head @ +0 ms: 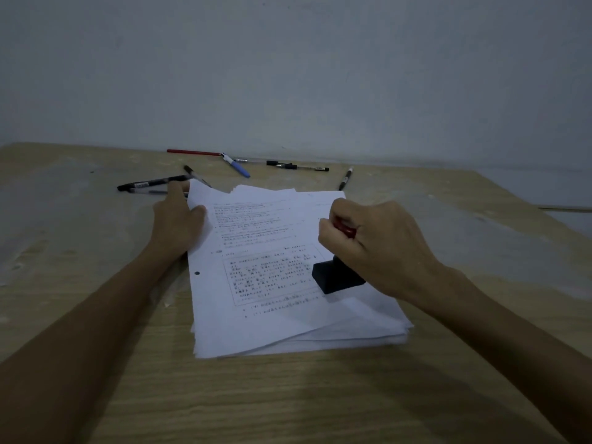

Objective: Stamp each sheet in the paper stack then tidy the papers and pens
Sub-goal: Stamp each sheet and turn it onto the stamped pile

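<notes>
Right hand [378, 241]: curled around the red handle of the stamp [338, 277], gripping it from above.
Stamp: black block base pressed flat on the lower right part of the top sheet [256, 251], beside a boxed block of print.
Left hand [179, 219]: fingers relaxed and mostly straight, resting on the left edge of the paper stack [304, 334], thumb lying on the top sheet near its upper left corner; holding nothing.
Top sheet: printed text too blurred to read, one punched hole near the left margin, lying slightly askew over the sheets below.
Paper stack: thick, loosely squared, edges fanned out at the near and right sides, sitting at the middle of the table [288, 395].
Pens: scattered beyond the stack; black pens [150, 184] just past the left fingertips, a red pen [192, 151] and a blue pen [238, 167] near the wall, two more black pens [298, 166] end to end beside them, a single dark pen [345, 179] right of those.
Table: pale wood grain, with dull whitish patches at the left and right.
Wall [288, 75]: plain, bluish grey, meeting the far table edge.
Light: dim, with soft shadows under the forearms.
</notes>
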